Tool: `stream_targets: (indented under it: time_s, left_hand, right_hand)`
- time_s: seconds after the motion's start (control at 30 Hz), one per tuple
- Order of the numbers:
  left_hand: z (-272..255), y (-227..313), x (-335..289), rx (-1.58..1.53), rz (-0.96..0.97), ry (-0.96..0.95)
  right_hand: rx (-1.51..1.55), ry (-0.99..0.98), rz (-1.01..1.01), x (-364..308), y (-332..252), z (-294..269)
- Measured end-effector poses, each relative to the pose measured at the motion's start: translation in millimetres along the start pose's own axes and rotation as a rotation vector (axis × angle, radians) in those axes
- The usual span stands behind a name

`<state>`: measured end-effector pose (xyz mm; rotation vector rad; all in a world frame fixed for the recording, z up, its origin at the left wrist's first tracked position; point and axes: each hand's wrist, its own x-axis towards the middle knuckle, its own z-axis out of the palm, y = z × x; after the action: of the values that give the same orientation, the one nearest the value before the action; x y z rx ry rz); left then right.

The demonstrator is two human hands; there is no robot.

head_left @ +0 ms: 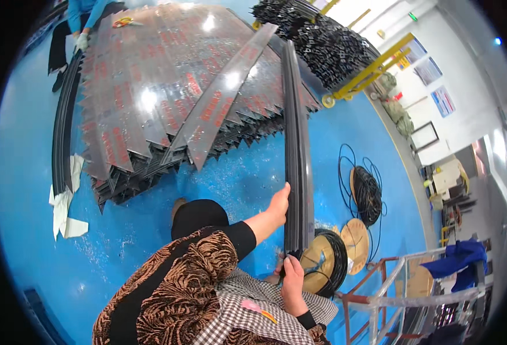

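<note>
Both hands (279, 206) on a long dark profile (295, 144)
Left fingers are clamped on its side, partly hidden behind it; right hand (293, 283) is at the near end, can't tell if those fingers are closed. Far end overlaps the right edge of the sheet stack (135, 86) on the blue floor (242, 178).

Left grip (279, 206) out ahead, right grip (292, 280) in close, both closed!
Here's my left forearm (259, 227) slanting up and to the right, thumb (287, 190) pointing forward, the rest tucked from view; and down nearer my body, my right wrist (299, 310) angles up and left, its fingers (290, 264) bent.
</note>
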<state>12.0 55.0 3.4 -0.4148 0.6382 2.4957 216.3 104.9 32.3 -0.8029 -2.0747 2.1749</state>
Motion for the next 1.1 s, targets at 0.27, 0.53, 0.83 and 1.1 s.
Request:
stream_targets:
  time_s: [0.27,0.53,0.83,1.1]
  left_hand:
    - [-7,-1,2,0.246,0.207,0.084]
    - [-22,-3,6,0.237,0.2,0.037]
    - [-5,12,-17,0.288,0.175,0.147]
    - [-6,16,-21,0.325,0.188,0.186]
  right_hand:
    - [0.08,-0.023,0.111,-3,-3,-5]
    - [0.081,-0.143,0.088,2,7,-13]
    - [-0.038,-0.293,0.058,12,18,-22]
    - [0.04,-0.448,0.177,24,5,-29]
